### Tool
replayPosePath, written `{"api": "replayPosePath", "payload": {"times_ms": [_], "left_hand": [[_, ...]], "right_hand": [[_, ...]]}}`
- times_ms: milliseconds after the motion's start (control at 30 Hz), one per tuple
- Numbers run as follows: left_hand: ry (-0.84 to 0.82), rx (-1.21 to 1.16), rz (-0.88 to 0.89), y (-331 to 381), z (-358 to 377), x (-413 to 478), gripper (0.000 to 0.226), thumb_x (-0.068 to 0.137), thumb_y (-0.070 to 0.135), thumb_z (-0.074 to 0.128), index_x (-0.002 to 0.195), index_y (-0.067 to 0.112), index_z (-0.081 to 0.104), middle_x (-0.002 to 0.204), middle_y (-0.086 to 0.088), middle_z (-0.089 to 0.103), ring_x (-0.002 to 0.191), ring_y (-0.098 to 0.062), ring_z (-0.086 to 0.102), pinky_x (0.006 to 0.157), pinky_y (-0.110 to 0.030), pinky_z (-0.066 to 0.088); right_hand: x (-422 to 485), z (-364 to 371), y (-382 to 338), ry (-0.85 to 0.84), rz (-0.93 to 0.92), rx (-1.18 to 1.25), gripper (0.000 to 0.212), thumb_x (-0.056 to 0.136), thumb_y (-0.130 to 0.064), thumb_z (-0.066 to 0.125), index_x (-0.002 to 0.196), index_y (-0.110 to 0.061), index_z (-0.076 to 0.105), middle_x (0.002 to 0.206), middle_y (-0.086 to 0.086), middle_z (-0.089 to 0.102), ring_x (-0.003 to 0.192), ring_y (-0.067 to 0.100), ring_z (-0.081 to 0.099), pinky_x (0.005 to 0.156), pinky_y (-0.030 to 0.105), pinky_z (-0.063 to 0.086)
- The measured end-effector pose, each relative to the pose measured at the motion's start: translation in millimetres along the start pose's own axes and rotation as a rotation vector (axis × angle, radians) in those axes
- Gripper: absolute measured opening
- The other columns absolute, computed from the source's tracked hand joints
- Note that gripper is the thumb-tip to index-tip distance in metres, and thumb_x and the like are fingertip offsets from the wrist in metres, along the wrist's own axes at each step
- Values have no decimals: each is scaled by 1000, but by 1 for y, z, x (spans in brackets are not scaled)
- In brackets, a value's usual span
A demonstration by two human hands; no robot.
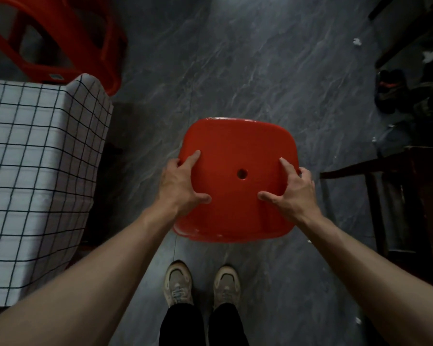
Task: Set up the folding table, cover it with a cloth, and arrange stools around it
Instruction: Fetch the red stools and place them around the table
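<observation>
Red stool, left hand and right hand each curled round a seat edge, checked cloth beside

reaching forward and down, the left hand and right hand are gripping opposite edges of the stool.

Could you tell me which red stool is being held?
The central stool, gripped by the left hand and right hand; the other stool, beyond the table, is untouched.
</observation>
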State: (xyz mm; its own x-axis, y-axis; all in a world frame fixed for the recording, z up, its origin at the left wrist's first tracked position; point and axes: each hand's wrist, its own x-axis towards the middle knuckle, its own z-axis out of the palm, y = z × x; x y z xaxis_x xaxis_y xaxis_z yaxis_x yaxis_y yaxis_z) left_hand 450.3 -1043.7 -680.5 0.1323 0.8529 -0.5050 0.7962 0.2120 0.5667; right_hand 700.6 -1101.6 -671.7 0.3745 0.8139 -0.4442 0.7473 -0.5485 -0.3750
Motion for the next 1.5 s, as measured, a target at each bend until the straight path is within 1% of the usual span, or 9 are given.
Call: {"api": "replayPosePath", "payload": {"times_ms": [167,333,433,533,800,933,1133,1267,1500], "left_hand": [[2,13,-10,0,3,-9,116,63,35,89,149,49,13,147,-9,27,136,-28,31,113,-46,34],[-6,49,-51,4,4,-8,113,68,34,86,150,47,10,149,-8,23,138,-29,29,112,-50,34],[124,302,63,5,9,-16,98,70,43,82,148,37,22,154,-8,17,140,-30,23,110,-47,34],[209,436,183,1,15,-24,80,76,46,74,143,32,34,155,-8,22,136,-30,27,101,-44,42],[-71,460,122,-1,-7,-30,91,84,48,67,152,36,8,161,-1,-4,145,-29,6,113,-47,28],[133,518,152,6,-41,-71,98,82,45,69,152,36,1,161,-4,8,146,-28,10,111,-46,31],[388,289,108,69,-128,-169,79,86,49,62,151,25,23,157,-10,24,143,-28,20,113,-45,32],[564,195,121,106,-195,-252,74,86,49,63,148,20,34,154,-10,32,140,-28,26,115,-40,26],[706,112,34,113,-248,-406,71,86,49,60,146,16,39,151,-13,38,141,-28,29,116,-40,22]], "right_hand": [[-6,-2,-5,-40,24,-76,103,76,-53,77,154,-39,12,155,15,14,139,39,25,112,57,33],[-19,9,-34,-75,-50,-371,110,71,-55,79,153,-39,8,161,13,1,143,39,13,111,63,30],[-28,22,-47,-173,-18,-402,121,69,-50,83,153,-36,-2,163,10,-6,148,41,1,112,62,25],[-26,20,-52,-185,10,-370,122,68,-44,86,154,-34,-1,163,12,-6,148,42,-1,112,62,25],[-32,13,-49,-178,-42,-397,123,66,-56,82,155,-36,-1,164,8,-5,149,40,1,112,61,26],[-54,-15,-57,-180,-60,-256,116,71,-67,73,154,-40,-4,165,4,-3,150,34,3,111,63,25],[-145,-114,-114,66,-347,-98,96,80,-66,63,155,-32,14,162,6,18,149,28,15,111,57,27],[-224,-180,-148,138,-489,91,96,82,-61,65,155,-31,10,160,10,23,149,26,18,116,54,28],[-351,-247,-187,168,-602,305,91,80,-57,68,153,-28,21,155,11,35,144,26,29,115,47,32]]}}
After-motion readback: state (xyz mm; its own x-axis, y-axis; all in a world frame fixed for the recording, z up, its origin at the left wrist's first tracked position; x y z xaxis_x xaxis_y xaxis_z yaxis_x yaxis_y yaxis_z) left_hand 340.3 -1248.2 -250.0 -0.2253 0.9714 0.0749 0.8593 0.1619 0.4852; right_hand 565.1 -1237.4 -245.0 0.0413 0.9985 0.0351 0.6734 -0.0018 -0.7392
